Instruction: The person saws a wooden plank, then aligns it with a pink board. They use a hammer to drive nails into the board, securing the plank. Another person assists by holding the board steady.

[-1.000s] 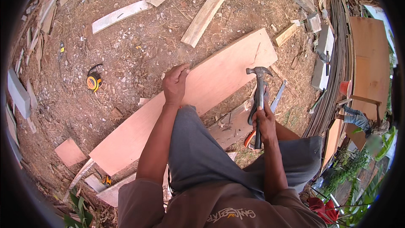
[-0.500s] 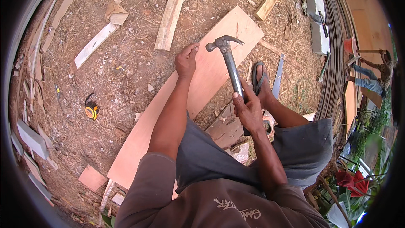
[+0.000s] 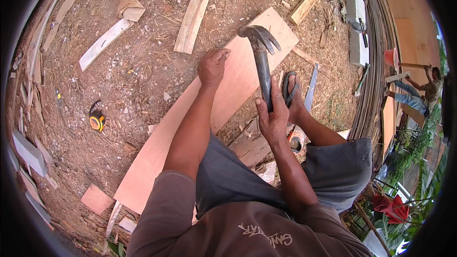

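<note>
A long, pale reddish plywood board (image 3: 162, 154) lies slantwise before me, running from the near left to the far right. At its left edge my left hand (image 3: 213, 69) is closed, thumb and fingertips pressed together; whatever may be between them is too small to make out. My right hand (image 3: 274, 120) grips a claw hammer (image 3: 263, 66) by its dark handle. The hammer is raised over the board's far part, head away from me and claws pointing right. My sandalled foot (image 3: 294, 96) rests just right of the board.
A handsaw (image 3: 311, 88) lies beyond my foot. On the dirt at left are a yellow-black tape measure (image 3: 97, 122) and a white wood strip (image 3: 105, 44). A plank (image 3: 196, 14) and a wood block (image 3: 302, 8) lie ahead. Concrete blocks (image 3: 357, 47) stand right; another person (image 3: 423, 88) works beyond.
The hammer has swivelled in my right hand, so its claws now show from above, and that hand has shifted slightly left. My left hand stays pinched at the board's edge.
</note>
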Tool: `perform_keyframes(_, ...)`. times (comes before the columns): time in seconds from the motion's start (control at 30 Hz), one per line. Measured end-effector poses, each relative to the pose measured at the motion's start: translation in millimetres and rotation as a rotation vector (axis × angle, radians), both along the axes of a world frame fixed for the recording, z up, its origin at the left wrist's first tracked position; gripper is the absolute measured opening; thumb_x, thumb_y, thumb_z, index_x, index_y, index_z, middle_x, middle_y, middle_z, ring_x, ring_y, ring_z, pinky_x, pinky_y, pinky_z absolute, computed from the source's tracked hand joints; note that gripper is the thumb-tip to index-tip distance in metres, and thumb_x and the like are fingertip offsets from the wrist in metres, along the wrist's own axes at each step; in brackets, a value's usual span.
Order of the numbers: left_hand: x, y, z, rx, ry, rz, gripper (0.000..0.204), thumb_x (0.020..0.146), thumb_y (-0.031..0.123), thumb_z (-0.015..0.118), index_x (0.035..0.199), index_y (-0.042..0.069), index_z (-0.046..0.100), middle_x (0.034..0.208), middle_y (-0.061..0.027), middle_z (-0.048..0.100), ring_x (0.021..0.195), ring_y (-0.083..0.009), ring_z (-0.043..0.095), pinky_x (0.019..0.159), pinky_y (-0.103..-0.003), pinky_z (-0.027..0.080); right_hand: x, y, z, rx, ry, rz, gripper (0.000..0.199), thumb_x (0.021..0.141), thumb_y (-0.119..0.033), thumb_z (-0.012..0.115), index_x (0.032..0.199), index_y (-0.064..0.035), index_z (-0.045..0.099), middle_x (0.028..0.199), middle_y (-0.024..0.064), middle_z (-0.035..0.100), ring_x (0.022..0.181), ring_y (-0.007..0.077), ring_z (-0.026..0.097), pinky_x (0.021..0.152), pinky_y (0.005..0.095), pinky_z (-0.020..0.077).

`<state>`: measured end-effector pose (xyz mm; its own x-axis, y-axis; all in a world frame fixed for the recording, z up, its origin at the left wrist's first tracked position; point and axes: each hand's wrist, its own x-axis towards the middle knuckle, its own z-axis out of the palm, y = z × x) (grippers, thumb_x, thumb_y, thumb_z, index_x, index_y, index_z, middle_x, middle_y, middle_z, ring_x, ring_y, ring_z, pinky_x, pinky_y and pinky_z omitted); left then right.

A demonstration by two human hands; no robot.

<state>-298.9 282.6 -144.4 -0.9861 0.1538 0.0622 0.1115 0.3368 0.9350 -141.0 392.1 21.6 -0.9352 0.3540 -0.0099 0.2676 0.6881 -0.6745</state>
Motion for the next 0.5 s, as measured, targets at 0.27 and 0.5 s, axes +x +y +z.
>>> perform_keyframes(0.27, 0, -1, -2, -0.079, 0.075, -0.037, 0.011, 0.087, 0.015, 0.072, 0.095, 0.009, 0.076, 0.098, -0.0092, 0.074, 0.095, -0.0286, 0.068, 0.081, -0.04, 0.053, -4, 13, 4, 0.029, -0.056, 0.032, 0.061, 0.098, -0.019, 0.066, 0.153, -0.0052, 0.043, 0.118, 0.0228, 0.068, 0.096, 0.036, 0.069, 0.083, 0.0417, 0.0543)
perform_keyframes(0.5, 1, 0, 1, -0.089, 0.002, -0.043, 0.011, 0.088, 0.014, 0.071, 0.096, 0.011, 0.077, 0.099, -0.0067, 0.073, 0.096, -0.0269, 0.068, 0.083, -0.039, 0.054, -5, 20, -8, 0.136, -0.393, 0.1, 0.063, 0.094, -0.017, 0.067, 0.153, -0.0143, 0.045, 0.106, 0.022, 0.066, 0.093, 0.0402, 0.067, 0.081, 0.0469, 0.0537)
